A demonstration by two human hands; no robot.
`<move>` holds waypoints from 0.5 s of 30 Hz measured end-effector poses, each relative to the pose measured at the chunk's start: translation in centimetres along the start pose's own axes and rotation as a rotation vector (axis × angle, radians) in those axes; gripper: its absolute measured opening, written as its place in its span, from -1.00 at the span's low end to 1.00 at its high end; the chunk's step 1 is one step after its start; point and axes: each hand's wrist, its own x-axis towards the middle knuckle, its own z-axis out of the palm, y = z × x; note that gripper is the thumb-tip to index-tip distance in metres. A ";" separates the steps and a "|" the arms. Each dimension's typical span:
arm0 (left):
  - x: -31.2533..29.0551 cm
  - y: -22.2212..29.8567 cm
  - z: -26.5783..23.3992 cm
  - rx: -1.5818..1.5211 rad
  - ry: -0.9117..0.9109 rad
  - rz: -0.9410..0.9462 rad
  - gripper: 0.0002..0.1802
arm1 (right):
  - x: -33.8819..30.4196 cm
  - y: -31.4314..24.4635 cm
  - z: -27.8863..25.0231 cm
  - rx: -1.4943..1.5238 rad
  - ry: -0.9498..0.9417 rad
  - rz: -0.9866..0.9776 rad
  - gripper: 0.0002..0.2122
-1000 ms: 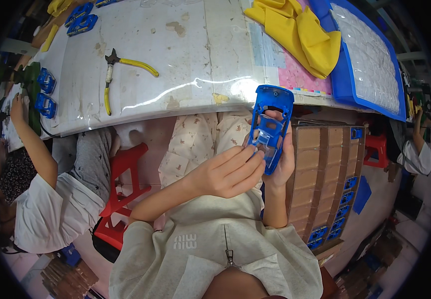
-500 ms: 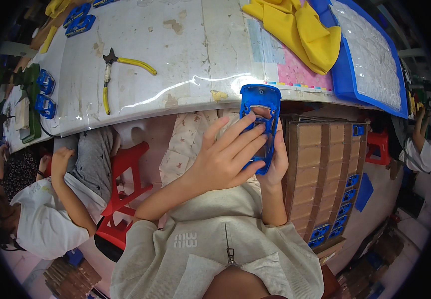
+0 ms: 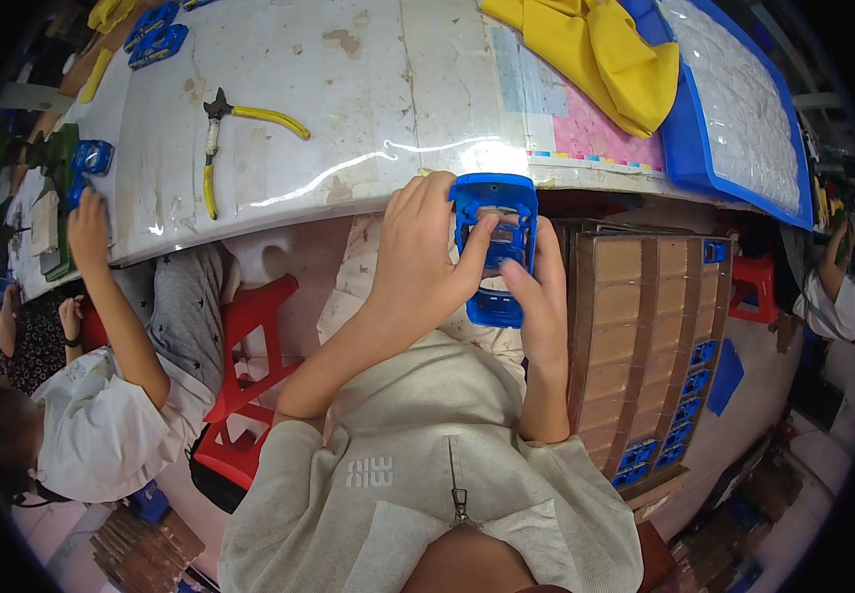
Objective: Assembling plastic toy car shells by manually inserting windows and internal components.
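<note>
We hold the blue toy car body point(image 3: 494, 247) between both hands, just below the desk point(image 3: 279, 119) edge. Our left hand point(image 3: 422, 262) wraps its side, thumb pressing the window; our right hand point(image 3: 541, 296) should brace firmly underneath.

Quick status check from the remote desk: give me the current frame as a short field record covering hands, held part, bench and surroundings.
left hand: gripping the blue toy car body from its left side, thumb on the window area
right hand: supporting the same part from the right
blue toy car body: held over the lap at the bench edge
bench: yellow-handled pliers, yellow cloth, blue tray
right side: cardboard box with blue parts along its edge
left side: co-worker's hand on the bench
</note>
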 end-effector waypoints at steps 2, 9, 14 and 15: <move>-0.1 -0.3 0.4 -0.001 0.038 0.015 -0.74 | 0.4 0.1 0.0 -0.269 0.058 0.052 -0.83; -0.3 0.2 0.7 -0.084 0.011 -0.070 -0.75 | 1.1 0.3 -0.1 -0.499 0.127 -0.043 -0.96; -0.8 -0.1 1.0 -0.098 -0.016 -0.124 -0.68 | 1.2 0.0 0.7 -0.456 0.154 -0.042 -0.96; -0.9 0.0 1.0 -0.099 -0.017 -0.125 -0.68 | 1.3 0.1 0.8 -0.447 0.165 -0.076 -0.95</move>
